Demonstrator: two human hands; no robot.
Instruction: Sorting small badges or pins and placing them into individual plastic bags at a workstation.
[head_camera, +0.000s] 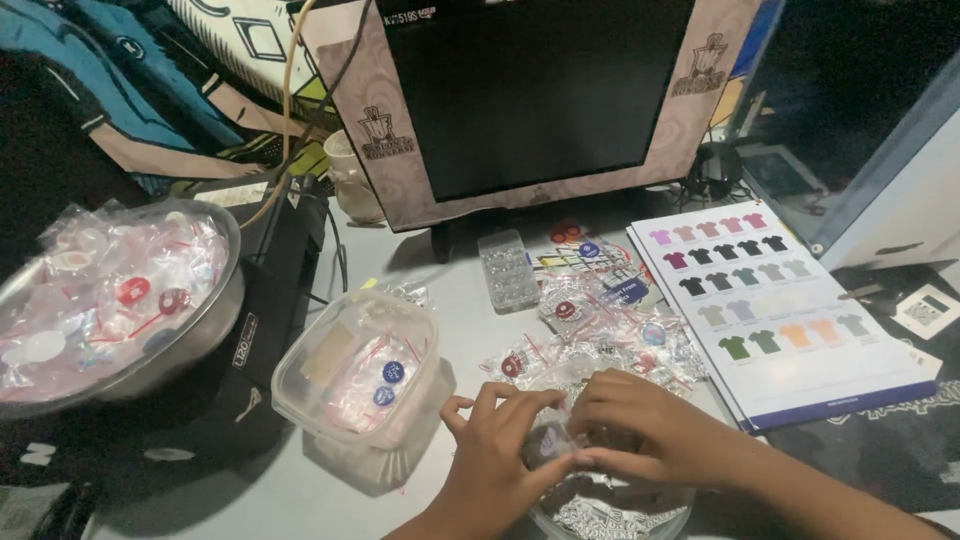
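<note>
Lower centre of frame: left hand (495, 440) and right hand (640, 425) meet over a round clear container (610, 515). Fingers of both pinched together on a small clear packet (552, 440). Lidless plastic tub (355, 365) just left; metal bowl (120, 300) far left.

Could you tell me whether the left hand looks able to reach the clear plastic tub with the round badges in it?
Probably yes. The left hand is busy on a small clear packet, but the plastic tub sits open just beside it, with only bare table between them.
</note>
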